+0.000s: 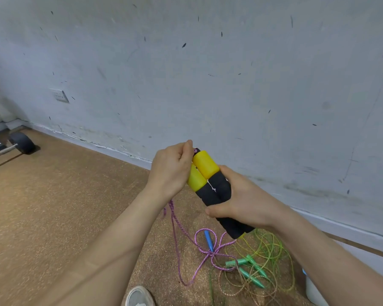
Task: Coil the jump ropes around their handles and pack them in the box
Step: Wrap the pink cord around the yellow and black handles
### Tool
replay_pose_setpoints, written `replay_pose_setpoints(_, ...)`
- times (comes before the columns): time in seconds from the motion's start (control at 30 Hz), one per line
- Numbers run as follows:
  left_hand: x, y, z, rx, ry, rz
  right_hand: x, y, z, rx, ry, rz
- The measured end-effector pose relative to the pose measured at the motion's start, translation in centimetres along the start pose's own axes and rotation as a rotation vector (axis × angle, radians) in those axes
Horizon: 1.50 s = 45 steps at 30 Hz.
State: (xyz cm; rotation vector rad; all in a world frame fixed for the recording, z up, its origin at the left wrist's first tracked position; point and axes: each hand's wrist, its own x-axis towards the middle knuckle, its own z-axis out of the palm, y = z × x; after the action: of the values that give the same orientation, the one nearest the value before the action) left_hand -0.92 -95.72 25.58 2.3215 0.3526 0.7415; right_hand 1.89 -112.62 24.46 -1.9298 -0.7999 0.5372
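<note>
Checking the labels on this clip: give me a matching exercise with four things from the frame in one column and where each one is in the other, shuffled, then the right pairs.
Things:
1. yellow-and-black handles
2. purple rope
3. green handles
4. black wheel

Places:
A. on the floor among thin yellow-green rope
B. far left, by the wall
C. held together in the right hand
D. hanging from the left hand down to the floor

Pairs: 1-C, 2-D, 3-A, 4-B.
</note>
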Motion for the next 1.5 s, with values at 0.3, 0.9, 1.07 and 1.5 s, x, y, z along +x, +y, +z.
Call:
replay_pose_setpoints(0.3, -0.4, -0.7, 1.4, -0.863, -0.154, -0.432, -0.2, -0.1, 0.8, 0.568, 0.034, 0.085)
replay_pose_setpoints(0.9, -3.0, -0.2, 0.1, 0.262, -0.672, 0.267, 0.0, 1.2, -0.3, -1.033, -0.151, -0.078)
replay_pose_setpoints(1.07, -2.7, -0.4, -0.7, -0.006, -0.815, -0.047, -0.1, 0.9, -0.1, -0.901, -0.37, -0.105)
replay_pose_setpoints(1.5, -1.5, -1.5, -2.3, -0.333, -0.826, -0.176, -1.1, 0.4, -1.0, -0.808, -0.339, -0.21)
